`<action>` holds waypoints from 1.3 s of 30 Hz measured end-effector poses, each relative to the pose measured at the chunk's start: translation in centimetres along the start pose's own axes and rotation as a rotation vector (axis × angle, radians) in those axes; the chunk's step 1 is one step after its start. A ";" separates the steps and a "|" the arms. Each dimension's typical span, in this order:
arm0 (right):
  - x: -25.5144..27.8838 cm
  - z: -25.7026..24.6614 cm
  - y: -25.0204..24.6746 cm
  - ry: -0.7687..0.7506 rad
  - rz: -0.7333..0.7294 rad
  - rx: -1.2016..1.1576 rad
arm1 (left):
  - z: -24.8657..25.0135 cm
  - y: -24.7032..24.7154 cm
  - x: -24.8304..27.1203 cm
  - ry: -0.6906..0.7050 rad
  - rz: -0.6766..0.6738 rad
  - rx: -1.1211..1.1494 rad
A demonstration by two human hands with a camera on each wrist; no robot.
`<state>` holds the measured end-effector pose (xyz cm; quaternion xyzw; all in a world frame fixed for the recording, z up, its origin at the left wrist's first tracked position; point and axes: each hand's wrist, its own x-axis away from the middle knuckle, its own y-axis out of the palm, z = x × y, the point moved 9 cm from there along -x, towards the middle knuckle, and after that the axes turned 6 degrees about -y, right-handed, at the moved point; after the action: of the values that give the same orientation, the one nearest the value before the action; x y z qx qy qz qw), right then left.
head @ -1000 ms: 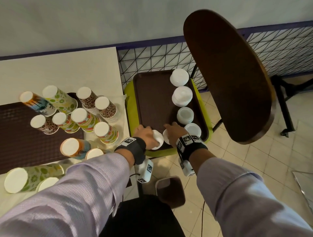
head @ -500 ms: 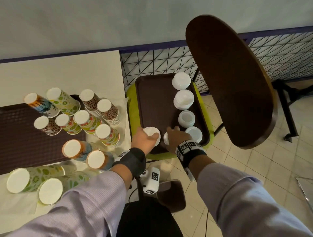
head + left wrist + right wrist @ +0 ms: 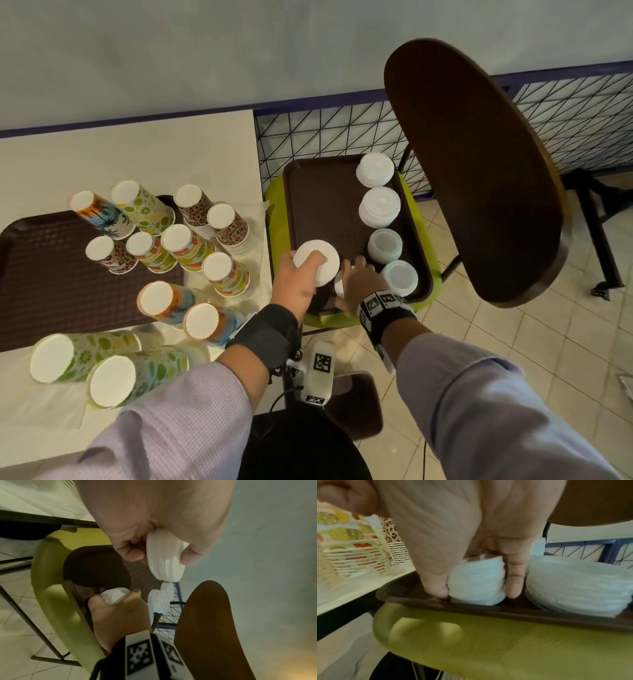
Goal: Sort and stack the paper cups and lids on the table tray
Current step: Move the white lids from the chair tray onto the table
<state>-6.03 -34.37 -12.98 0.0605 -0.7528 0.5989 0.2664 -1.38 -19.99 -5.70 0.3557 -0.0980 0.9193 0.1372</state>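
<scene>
My left hand (image 3: pixel 310 270) pinches a stack of white lids (image 3: pixel 325 260) on edge, lifted above the brown tray (image 3: pixel 318 202) on the yellow-green chair seat. In the left wrist view thumb and fingers clamp this stack (image 3: pixel 165 557). My right hand (image 3: pixel 356 277) grips a smaller lid stack (image 3: pixel 339 286) standing by the tray's near edge; the right wrist view shows thumb and fingers on either side of it (image 3: pixel 477 580). Several more lid stacks (image 3: pixel 379 207) line the tray's right side. Patterned paper cup stacks (image 3: pixel 178 240) stand upside down on the table tray (image 3: pixel 41 274) at left.
Two cup stacks (image 3: pixel 85 356) lie on their sides near the table's front edge. A brown chair back (image 3: pixel 479 171) rises just right of the lid tray. A wire grid fence (image 3: pixel 325 137) stands behind it. The floor on the right is tiled.
My left hand has lifted its lid stack off the tray's near edge and carried it up and forward. The right hand stays on the small stack.
</scene>
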 end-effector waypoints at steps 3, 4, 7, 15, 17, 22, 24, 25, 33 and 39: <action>0.8 -0.6 -0.8 -0.013 0.084 -0.025 | 0.7 -0.3 1.0 0.023 0.017 -0.022; 1.2 -0.8 -1.2 -0.011 0.116 -0.042 | 1.0 -0.5 1.5 0.040 0.018 -0.035; 2.4 -1.2 -2.6 -0.017 0.171 -0.094 | 1.8 -0.7 3.1 0.091 0.010 -0.062; 7.6 -0.4 -10.1 -0.005 0.390 -0.364 | 4.7 -2.4 9.1 0.220 -0.004 -0.052; 8.9 -0.9 -12.5 -0.003 0.386 -0.419 | 5.7 -3.9 11.0 0.255 -0.001 -0.068; 13.0 -6.3 -18.3 -0.167 0.511 -0.543 | 8.3 -10.6 15.7 0.366 -0.008 -0.051; 14.4 -9.5 -19.8 -0.233 0.525 -0.548 | 9.0 -14.0 17.5 0.385 -0.012 -0.051; 15.0 -11.2 -20.4 -0.270 0.527 -0.552 | 9.1 -15.9 18.3 0.382 -0.015 -0.043; 19.3 -24.8 -23.7 -0.544 0.512 -0.562 | 8.0 -32.8 21.5 0.389 0.086 0.075; 18.3 -37.7 -24.3 -0.633 0.494 -0.490 | 5.1 -47.1 20.4 0.345 0.197 0.077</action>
<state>0.79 -1.64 22.13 -0.0053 -0.9081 0.4011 -0.1204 2.55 26.78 15.78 0.1868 -0.0721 0.9786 0.0477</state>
